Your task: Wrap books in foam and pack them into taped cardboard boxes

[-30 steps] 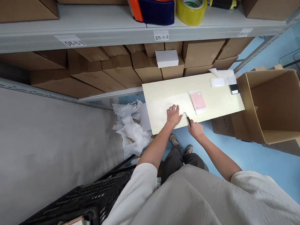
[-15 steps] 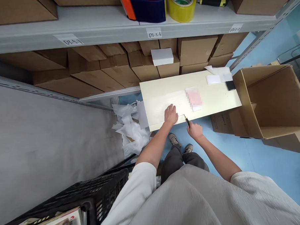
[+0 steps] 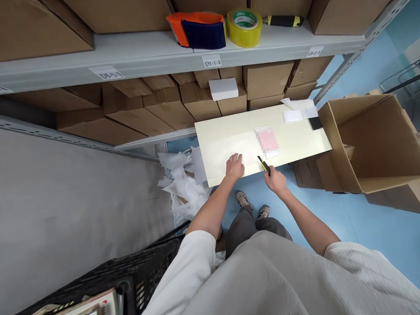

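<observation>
My left hand [image 3: 235, 167] lies on the pale cream board [image 3: 213, 165] near its front edge, fingers stretched out. A thin whitish sheet seems to lie under it, though its outline is faint. My right hand [image 3: 276, 180] is closed around a black-and-yellow utility knife [image 3: 264, 165] just past the board's front edge. The knife's tip points up and left over the board; whether it touches cannot be seen. Behind the knife lies a pink-and-white packet [image 3: 267, 139], its face blurred. White wrapping pieces [image 3: 292, 115] and a black phone [image 3: 315, 123] are at the board's right end.
A large open cardboard box [image 3: 344, 177] stands against the right side. Crumpled white wrapping [image 3: 184, 189] hangs at the left. The shelf [image 3: 138, 54] behind holds boxes, yellow tape [image 3: 244, 29] and another knife [image 3: 284, 21]. A black crate [image 3: 149, 271] is at lower left.
The knife has turned so more of its yellow-and-black body shows, and its tip has shifted slightly upward. My left hand has slid a little left. The camera view has tilted up slightly.
</observation>
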Tool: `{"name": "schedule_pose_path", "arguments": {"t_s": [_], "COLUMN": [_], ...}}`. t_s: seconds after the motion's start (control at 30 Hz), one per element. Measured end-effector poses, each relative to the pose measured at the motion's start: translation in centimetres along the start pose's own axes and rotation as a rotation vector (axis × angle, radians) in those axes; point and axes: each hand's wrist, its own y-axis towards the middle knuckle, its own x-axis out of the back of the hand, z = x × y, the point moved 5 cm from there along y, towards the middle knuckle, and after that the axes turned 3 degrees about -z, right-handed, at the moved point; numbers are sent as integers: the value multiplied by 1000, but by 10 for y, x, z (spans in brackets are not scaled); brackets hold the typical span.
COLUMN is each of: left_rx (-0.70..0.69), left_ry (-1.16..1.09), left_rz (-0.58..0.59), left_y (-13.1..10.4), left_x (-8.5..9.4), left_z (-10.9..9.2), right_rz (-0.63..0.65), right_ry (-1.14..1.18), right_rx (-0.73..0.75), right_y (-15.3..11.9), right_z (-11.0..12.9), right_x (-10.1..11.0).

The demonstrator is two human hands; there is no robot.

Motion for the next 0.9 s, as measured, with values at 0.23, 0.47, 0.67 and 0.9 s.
{"name": "schedule_pose_path", "arguments": {"t_s": [0.23, 0.47, 0.67, 0.9], "left_rx": [-26, -52, -64, -22], "left_ry": [20, 27, 51, 85], "left_rz": [103, 154, 200, 212], "left_y": [5, 1, 1, -1], "left_x": [2, 2, 3, 0], "left_z": [2, 7, 9, 10], "right_rz": [-80, -58, -64, -144], "right_ry": [289, 523, 619, 676], "right_rx": [65, 59, 57, 164], "right_y": [31, 47, 62, 99], "right_z": [9, 27, 30, 24], "right_x": [33, 56, 74, 127]}}
